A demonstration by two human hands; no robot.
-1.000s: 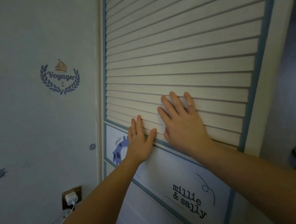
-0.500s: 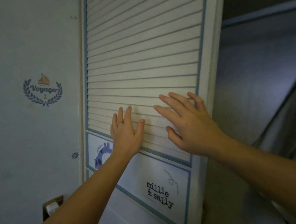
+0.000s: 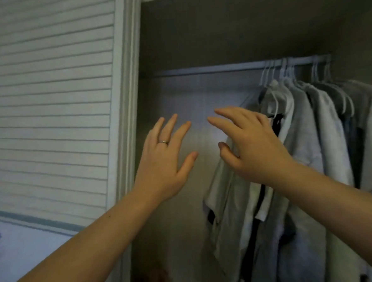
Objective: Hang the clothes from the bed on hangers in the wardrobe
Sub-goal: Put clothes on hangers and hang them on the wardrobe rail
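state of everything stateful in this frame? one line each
sliding door: slid left, wardrobe open
rail: left stretch bare, hangers bunched at the right
hung clothes: on white hangers, packed together at the right
left hand: open, fingers spread, empty, off the door
right hand: open, fingers loosely curled, empty, in front of the leftmost garment; contact unclear
ring: worn on a left-hand finger
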